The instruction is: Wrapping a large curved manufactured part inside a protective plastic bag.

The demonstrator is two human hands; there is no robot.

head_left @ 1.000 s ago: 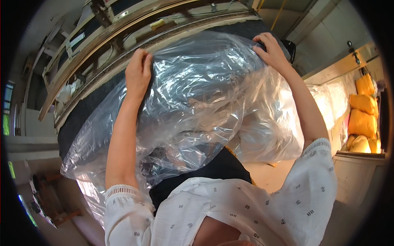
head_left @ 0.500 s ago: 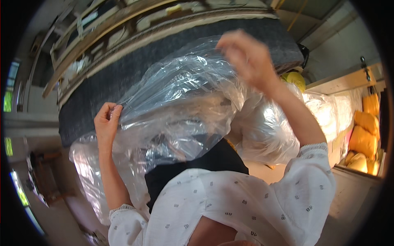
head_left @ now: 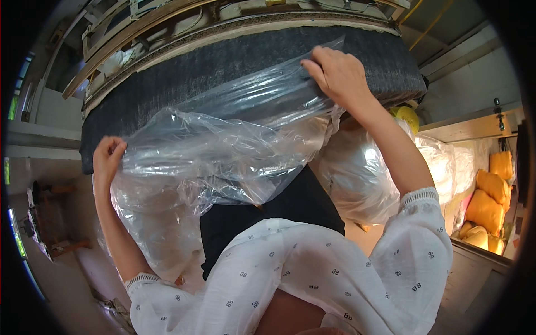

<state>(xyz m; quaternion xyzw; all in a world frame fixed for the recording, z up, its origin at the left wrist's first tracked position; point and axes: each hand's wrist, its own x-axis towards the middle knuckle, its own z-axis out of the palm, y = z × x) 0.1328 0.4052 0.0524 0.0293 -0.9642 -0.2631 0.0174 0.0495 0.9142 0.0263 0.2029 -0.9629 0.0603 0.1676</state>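
Note:
A clear plastic sheet (head_left: 223, 134), possibly a large bag, is stretched between my two hands over a dark grey padded table top (head_left: 173, 78). At the far left my left hand (head_left: 107, 159) pinches one corner, fingers closed. Further off, on the right, my right hand (head_left: 340, 75) grips the opposite edge, its thumb against the curled fingers. A corner of film sticks up beyond the right hand. The upper part of the sheet is pulled fairly smooth; the lower part hangs crumpled over the table's near edge, against my black trousers (head_left: 273, 209).
Bulging clear plastic bundles (head_left: 363, 178) stand right of my legs. A yellow-green round thing (head_left: 408, 118) lies behind them. Wooden rails (head_left: 134, 47) run along the table's far side. Orange-lit stuffed bags (head_left: 486, 206) sit in an opening at the far right.
My left hand has moved outward to the left with its corner. The right hand, blurred before, now holds the film edge steady. The sheet is drawn wider and flatter.

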